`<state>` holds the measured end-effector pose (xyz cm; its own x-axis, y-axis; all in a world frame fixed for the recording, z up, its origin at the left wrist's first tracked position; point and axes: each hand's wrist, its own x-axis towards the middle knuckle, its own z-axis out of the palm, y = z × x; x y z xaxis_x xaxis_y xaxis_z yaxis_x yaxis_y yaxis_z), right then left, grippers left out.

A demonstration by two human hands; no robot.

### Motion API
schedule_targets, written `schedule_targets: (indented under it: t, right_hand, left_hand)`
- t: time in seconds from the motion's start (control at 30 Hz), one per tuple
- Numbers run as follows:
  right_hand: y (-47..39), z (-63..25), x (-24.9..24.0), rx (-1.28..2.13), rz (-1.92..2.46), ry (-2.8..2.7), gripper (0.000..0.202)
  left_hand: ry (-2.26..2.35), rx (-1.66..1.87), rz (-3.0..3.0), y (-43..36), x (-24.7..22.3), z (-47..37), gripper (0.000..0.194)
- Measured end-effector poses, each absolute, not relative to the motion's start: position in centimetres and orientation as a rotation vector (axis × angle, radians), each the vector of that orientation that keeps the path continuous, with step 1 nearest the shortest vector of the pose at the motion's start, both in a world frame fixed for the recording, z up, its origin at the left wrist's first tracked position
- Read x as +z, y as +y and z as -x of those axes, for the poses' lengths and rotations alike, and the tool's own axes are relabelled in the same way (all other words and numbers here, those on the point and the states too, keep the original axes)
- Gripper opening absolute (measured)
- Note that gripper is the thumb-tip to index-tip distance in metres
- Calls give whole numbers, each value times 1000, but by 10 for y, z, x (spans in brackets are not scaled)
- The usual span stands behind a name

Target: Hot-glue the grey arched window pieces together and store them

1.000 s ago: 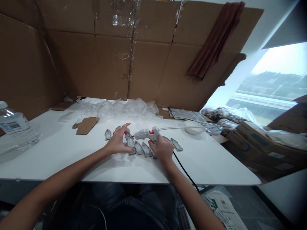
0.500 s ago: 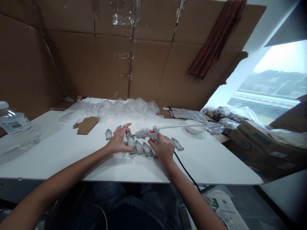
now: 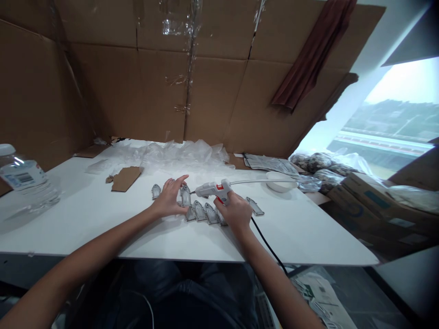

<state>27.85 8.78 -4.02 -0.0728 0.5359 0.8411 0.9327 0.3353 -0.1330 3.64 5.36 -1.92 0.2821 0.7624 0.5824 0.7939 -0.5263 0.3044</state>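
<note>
My right hand (image 3: 236, 209) is wrapped round the handle of a white hot glue gun (image 3: 209, 188) with a red trigger. A glue stick (image 3: 250, 182) runs out of its back. The nozzle points left, close to the upper right edge of a small grey arched piece (image 3: 185, 196). My left hand (image 3: 168, 198) holds this piece between the thumb, at its lower end, and the fingers at its top, the index finger stretched out. Similar grey pieces (image 3: 200, 211) lie in an overlapping row below the gun. Single ones lie left (image 3: 156, 191) and right (image 3: 255, 206).
Crumpled clear plastic (image 3: 185, 155) lies along the back, before a cardboard wall (image 3: 144, 96). A cardboard scrap (image 3: 126, 178) and a large water bottle (image 3: 29, 180) are at left. A white bowl (image 3: 279, 183) stands right, under the glue stick. The black cord (image 3: 269, 246) drops over the front edge.
The grey piece at my left hand has shifted slightly away from me and stands straighter. The glue gun has barely moved, its nozzle still beside the piece.
</note>
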Motion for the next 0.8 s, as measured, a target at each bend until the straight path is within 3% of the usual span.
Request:
schedule_targets:
  t: [0.33, 0.8]
  right_hand:
    - [87, -278, -40, -589, 1292, -1791, 31]
    - [86, -276, -41, -579, 1294, -1853, 32]
  left_hand:
    - [-1318, -899, 2400, 58, -20, -31, 81]
    - [-1103, -908, 2334, 57, -17, -30, 73]
